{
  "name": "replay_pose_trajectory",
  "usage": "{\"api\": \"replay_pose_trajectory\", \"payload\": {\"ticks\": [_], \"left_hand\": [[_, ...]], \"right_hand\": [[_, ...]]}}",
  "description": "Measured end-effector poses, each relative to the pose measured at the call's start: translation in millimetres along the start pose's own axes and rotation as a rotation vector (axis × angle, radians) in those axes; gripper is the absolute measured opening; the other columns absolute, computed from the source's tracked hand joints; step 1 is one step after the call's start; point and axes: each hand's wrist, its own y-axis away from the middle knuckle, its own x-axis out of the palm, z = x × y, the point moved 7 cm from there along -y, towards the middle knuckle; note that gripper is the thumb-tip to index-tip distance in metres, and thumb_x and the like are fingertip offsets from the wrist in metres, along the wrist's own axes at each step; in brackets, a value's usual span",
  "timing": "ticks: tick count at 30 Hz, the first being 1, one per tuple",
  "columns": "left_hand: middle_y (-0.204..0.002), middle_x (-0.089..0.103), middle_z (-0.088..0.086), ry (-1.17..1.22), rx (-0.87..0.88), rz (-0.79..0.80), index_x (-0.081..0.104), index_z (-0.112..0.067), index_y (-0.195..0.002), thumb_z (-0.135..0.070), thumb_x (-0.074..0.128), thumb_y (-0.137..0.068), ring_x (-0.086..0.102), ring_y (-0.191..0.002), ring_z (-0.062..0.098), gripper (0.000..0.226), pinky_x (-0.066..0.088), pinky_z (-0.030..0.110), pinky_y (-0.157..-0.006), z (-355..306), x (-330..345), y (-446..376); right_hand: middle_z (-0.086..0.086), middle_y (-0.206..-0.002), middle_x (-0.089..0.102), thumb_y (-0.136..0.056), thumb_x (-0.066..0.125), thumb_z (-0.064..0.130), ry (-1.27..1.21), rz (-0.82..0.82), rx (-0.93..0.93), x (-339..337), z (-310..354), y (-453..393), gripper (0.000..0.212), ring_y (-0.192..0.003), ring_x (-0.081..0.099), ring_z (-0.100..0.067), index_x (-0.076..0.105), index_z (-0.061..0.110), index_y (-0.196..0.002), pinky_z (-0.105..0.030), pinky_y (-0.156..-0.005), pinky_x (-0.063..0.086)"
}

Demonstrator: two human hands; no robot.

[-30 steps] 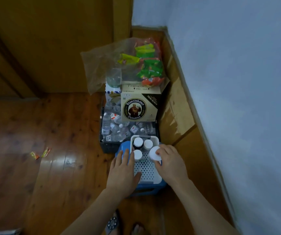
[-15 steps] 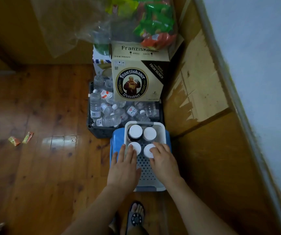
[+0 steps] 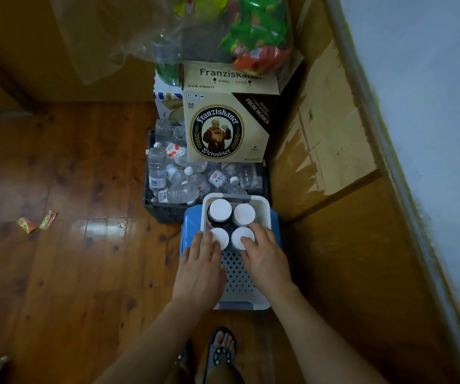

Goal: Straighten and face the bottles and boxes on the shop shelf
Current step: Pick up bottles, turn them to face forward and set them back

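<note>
1. Four dark bottles with round white lids, packed two by two in the far end of a white perforated plastic basket point(image 3: 237, 275), set on a blue plastic stool point(image 3: 191, 223) on the wooden plank floor point(image 3: 71, 245).
2. Far pair: larger-lidded bottle point(image 3: 220, 209) at 11 o'clock of the cluster, smaller-lidded bottle point(image 3: 244, 213) at 1 o'clock, both upright and touching.
3. Near pair: left near bottle point(image 3: 220, 237) at 7 o'clock, right near bottle point(image 3: 242, 237) at 5 o'clock.
4. Left hand point(image 3: 199, 270): grip open, fingers straight, fingertips against the left near bottle's lid edge.
5. Right hand point(image 3: 266, 259): grip open, fingers loosely spread, tips resting on the right near bottle's lid.
6. At 12 o'clock beyond the basket, dark plastic crate point(image 3: 165, 212) heaped with clear empty water bottles point(image 3: 179, 189) lying at all angles.
7. Cream cardboard Franziskaner Weissbier box point(image 3: 223, 128) standing at the crate's far end, printed face toward the camera.
8. Clear plastic bag of green and orange snack packets point(image 3: 253, 37) on top of the box.
9. At 9 o'clock on the floor, two small wrappers point(image 3: 37, 221).
10. At 6 o'clock, foot in a dark sandal point(image 3: 222, 350).
</note>
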Motion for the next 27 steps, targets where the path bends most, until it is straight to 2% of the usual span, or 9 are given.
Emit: {"api": "replay_pose_trajectory", "payload": {"ticks": [2,4,6,13,17,20,23,27], "left_hand": [[-0.151,0.047,0.018,0.005,-0.005,-0.015,0.056,-0.007,-0.138,-0.042,0.071,-0.086,0.042,-0.141,0.038,0.064,0.045,0.051,-0.106,0,-13,1],[-0.153,0.044,0.017,0.027,-0.021,-0.045,0.052,-0.008,-0.141,-0.039,0.065,-0.09,0.037,-0.144,0.038,0.061,0.041,0.053,-0.11,1,-34,6],[-0.153,0.044,0.017,0.039,-0.052,-0.069,0.05,-0.008,-0.143,-0.038,0.062,-0.092,0.036,-0.145,0.038,0.06,0.039,0.054,-0.112,3,-62,15],[-0.156,0.041,0.015,0.09,-0.152,-0.273,0.049,-0.011,-0.144,-0.043,0.05,-0.099,0.031,-0.148,0.037,0.055,0.033,0.057,-0.116,19,-184,58],[-0.153,0.045,0.013,0.105,-0.239,-0.388,0.054,-0.014,-0.141,-0.05,0.029,-0.098,0.035,-0.146,0.037,0.061,0.034,0.058,-0.115,34,-251,106],[-0.154,0.046,0.011,0.098,-0.324,-0.479,0.052,-0.016,-0.144,-0.051,0.029,-0.098,0.033,-0.147,0.034,0.062,0.032,0.057,-0.116,48,-298,155],[-0.154,0.045,0.009,0.109,-0.447,-0.526,0.051,-0.018,-0.144,-0.054,0.028,-0.098,0.033,-0.147,0.033,0.064,0.032,0.056,-0.117,59,-335,221],[-0.163,0.03,0.004,0.113,-0.613,-0.533,0.035,-0.024,-0.154,-0.063,0.015,-0.094,0.017,-0.154,0.028,0.074,0.015,0.049,-0.122,67,-371,321]], "right_hand": [[-0.012,-0.146,0.046,-0.09,0.067,0.024,0.008,0.007,0.016,-13,3,3,0.032,-0.135,0.043,-0.03,0.063,0.013,-0.12,-0.039,-0.087,0.057],[-0.013,-0.151,0.04,-0.093,0.062,0.028,0.009,0.014,0.024,-33,8,9,0.043,-0.141,0.036,-0.03,0.055,0.015,-0.133,-0.041,-0.102,0.049],[-0.014,-0.153,0.038,-0.095,0.058,0.032,0.018,0.013,0.008,-60,18,15,0.049,-0.144,0.033,-0.03,0.05,0.013,-0.14,-0.044,-0.11,0.042],[-0.015,-0.156,0.036,-0.099,0.049,0.042,-0.039,-0.133,-0.024,-193,72,27,0.053,-0.147,0.029,-0.033,0.047,0.015,-0.145,-0.049,-0.115,0.036],[-0.011,-0.161,0.026,-0.1,0.035,0.054,-0.046,-0.176,-0.082,-263,119,43,0.062,-0.152,0.016,-0.029,0.037,0.02,-0.151,-0.047,-0.12,0.025],[-0.007,-0.166,0.014,-0.098,0.021,0.062,-0.035,-0.158,-0.182,-306,160,64,0.069,-0.154,0.004,-0.025,0.023,0.025,-0.156,-0.046,-0.124,0.016],[-0.006,-0.167,0.01,-0.1,0.02,0.06,-0.049,-0.145,-0.304,-344,208,96,0.068,-0.154,0.0,-0.024,0.017,0.025,-0.158,-0.043,-0.124,0.008],[-0.002,-0.168,-0.001,-0.102,0.021,0.059,-0.047,-0.09,-0.498,-390,278,156,0.067,-0.154,-0.008,-0.019,0.008,0.027,-0.159,-0.041,-0.125,0.002]]}}
